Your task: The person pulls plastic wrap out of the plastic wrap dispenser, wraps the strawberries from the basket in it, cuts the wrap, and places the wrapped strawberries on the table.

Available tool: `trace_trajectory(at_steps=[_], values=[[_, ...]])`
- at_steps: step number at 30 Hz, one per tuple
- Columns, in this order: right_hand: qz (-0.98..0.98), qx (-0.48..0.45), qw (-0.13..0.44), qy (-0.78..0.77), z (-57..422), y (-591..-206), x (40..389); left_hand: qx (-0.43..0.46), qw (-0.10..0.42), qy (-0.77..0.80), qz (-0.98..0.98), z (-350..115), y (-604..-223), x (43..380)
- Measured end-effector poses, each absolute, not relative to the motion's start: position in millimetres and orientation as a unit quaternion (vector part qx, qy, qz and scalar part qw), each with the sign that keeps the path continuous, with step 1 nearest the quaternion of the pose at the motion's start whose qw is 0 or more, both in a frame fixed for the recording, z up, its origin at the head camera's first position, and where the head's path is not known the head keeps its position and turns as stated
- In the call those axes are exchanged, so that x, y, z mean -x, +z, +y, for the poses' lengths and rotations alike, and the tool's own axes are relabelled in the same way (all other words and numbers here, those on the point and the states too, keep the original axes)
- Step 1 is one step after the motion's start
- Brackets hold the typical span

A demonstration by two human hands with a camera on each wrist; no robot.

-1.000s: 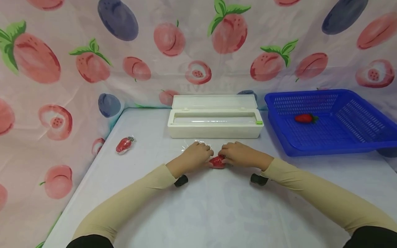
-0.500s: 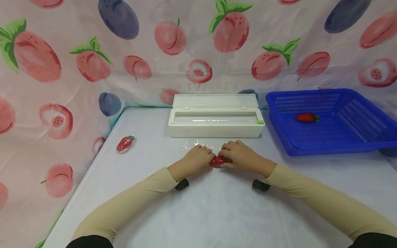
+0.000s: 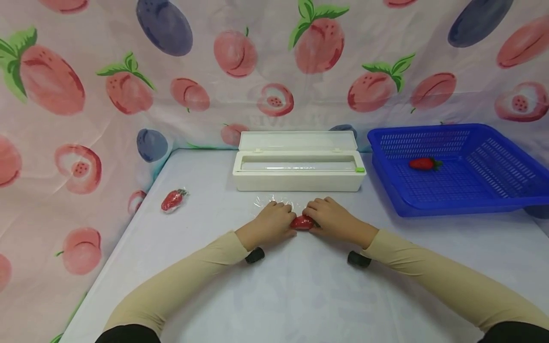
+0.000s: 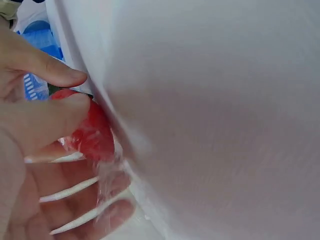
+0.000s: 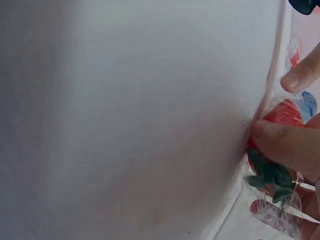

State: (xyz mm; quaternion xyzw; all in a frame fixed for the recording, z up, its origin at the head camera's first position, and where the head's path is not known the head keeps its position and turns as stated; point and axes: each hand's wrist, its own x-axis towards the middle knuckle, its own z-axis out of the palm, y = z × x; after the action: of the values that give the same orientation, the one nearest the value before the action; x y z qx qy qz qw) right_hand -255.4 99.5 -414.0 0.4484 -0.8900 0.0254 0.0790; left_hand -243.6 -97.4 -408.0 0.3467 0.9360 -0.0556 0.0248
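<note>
A red strawberry (image 3: pixel 302 222) in clear cling film lies between my two hands on the white cloth. My left hand (image 3: pixel 273 222) holds its tip end; in the left wrist view the thumb crosses the red berry (image 4: pixel 100 134), with fingers behind the film. The leafy end is with my right hand (image 3: pixel 333 220), whose thumb presses the berry in the right wrist view. There the green leaves (image 5: pixel 272 175) show through the wrinkled film (image 5: pixel 280 220). A loose edge of film (image 3: pixel 274 200) spreads on the cloth behind the left hand.
Behind the hands stands a white cling film box (image 3: pixel 299 181), lid raised. A blue basket (image 3: pixel 429 208) at the right contains one strawberry (image 3: pixel 423 164). Another wrapped strawberry (image 3: pixel 173 200) lies at the left. A fruit-print curtain (image 3: pixel 317 95) hangs behind the table.
My left hand has shifted slightly right against the strawberry, its thumb now showing below it. The right-hand fingers have moved a little over the leafy end. Box and basket stay put.
</note>
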Motion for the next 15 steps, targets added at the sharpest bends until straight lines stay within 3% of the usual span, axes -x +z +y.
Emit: trace_trajectory(at_steps=[6,15], values=[[-0.891,-0.448,0.056,0.048,104.5,-416.7,257.8,-0.359,0.0,-0.063,0.931,-91.6,-406.0,245.3],[-0.908,-0.387,-0.063,0.148,107.3,-408.3,260.2,-0.371,0.023,-0.024,0.928,-89.8,-404.2,247.5]])
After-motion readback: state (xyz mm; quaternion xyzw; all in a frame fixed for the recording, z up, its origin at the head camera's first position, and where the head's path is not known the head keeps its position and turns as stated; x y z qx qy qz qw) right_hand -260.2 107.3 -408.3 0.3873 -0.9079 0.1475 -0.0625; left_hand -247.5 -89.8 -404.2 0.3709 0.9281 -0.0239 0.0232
